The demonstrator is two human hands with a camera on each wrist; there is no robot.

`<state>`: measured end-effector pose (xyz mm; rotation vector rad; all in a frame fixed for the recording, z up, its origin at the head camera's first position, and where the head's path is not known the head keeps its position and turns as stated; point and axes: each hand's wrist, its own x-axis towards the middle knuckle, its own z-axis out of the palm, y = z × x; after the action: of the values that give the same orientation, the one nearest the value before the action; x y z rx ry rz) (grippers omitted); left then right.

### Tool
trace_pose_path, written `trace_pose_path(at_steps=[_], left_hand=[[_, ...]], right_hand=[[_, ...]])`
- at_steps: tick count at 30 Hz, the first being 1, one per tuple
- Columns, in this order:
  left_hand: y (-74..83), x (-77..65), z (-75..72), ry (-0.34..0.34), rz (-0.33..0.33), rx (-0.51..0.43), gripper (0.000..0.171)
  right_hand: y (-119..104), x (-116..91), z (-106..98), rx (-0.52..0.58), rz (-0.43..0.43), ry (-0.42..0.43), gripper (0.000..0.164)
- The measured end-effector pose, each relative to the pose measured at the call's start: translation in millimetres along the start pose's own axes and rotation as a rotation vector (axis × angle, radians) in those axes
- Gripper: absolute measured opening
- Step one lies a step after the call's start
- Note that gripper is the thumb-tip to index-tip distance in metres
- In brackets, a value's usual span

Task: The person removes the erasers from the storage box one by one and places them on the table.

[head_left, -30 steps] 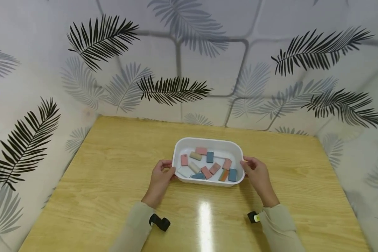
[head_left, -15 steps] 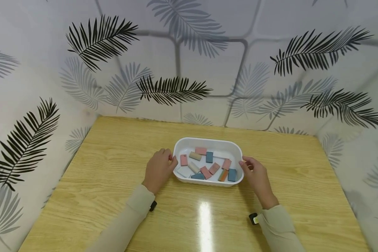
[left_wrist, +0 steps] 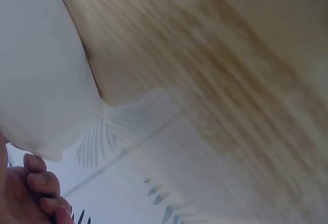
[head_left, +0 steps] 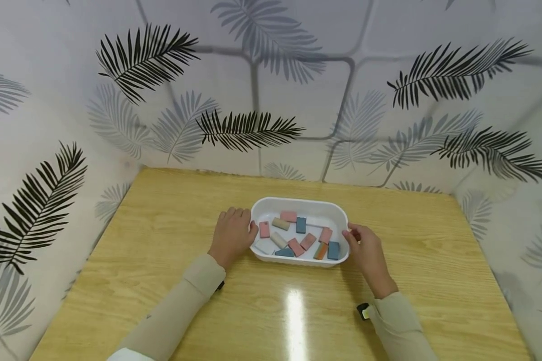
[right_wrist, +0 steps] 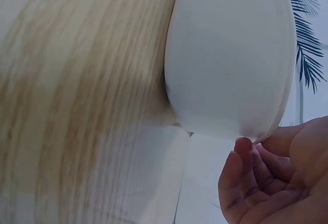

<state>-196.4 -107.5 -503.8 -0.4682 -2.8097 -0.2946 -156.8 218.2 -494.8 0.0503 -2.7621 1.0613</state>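
A white oblong plastic tub (head_left: 307,203) stands on the wooden table, holding several small blocks. Among them are a pink block (head_left: 288,216), a blue block (head_left: 301,225), a tan rod-like block (head_left: 280,223) and an orange block (head_left: 321,251). At the tub's left end my left hand (head_left: 232,235) has its thumb on the rim, its back turned upward. The left wrist view shows curled fingers (left_wrist: 43,183) by the lip; much of that grip is out of frame. My right hand (head_left: 368,253) pinches the opposite rim, fingertips (right_wrist: 243,144) beneath the lip.
The wooden table (head_left: 171,200) extends on all sides of the tub, with a bright light reflection in front. Behind and beside it hangs a pale leaf-patterned backdrop (head_left: 298,110). Dark wrist-worn devices sit at both sleeve cuffs.
My left hand has turned at the tub's left rim, its back now up and its forearm swung outward to the left. The right hand and the blocks look nearly unchanged.
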Motion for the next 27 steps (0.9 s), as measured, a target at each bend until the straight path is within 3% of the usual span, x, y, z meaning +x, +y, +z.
trace_pose_path(at_steps=[8, 27], left_hand=[[-1.0, 8.5, 3.4, -0.004, -0.046, -0.004, 0.023], [-6.4, 41.8, 14.0, -0.007, -0.079, 0.007, 0.023]], right_hand=[[0, 6, 2, 0.012, 0.02, 0.01, 0.034], [-1, 42, 5, 0.073, 0.092, -0.002, 0.035]])
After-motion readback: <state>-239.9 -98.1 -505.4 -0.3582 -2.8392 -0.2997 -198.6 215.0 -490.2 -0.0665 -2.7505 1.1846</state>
